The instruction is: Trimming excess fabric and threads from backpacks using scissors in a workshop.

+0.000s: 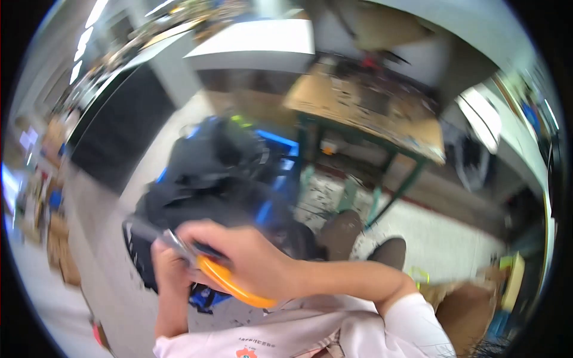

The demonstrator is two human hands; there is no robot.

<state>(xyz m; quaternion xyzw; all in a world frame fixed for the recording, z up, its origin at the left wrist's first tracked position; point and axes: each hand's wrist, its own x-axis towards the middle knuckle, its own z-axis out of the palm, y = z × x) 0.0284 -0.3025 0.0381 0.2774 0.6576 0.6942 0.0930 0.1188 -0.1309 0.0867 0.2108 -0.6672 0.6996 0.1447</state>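
My right hand (242, 253) is closed around scissors with a curved orange-yellow handle (233, 283). Their metal part (179, 246) points left, and the blurred blade end reaches past my left hand. Close against the metal is my left hand (171, 268), its fingers curled in. Motion blur and the scissors hide what it grips. Just beyond both hands lies a large heap of black fabric pieces (203, 173), in or over a blue container (277, 143) whose edge shows at the right.
A wooden-topped table (322, 95) on green legs, strewn with dark scraps, stands ahead to the right. Dark scraps litter the floor (316, 194) beneath it. At lower right is an open cardboard box (468, 307). A black-sided bench (128, 119) runs along the left. My shoes (391, 253) show beside the heap.
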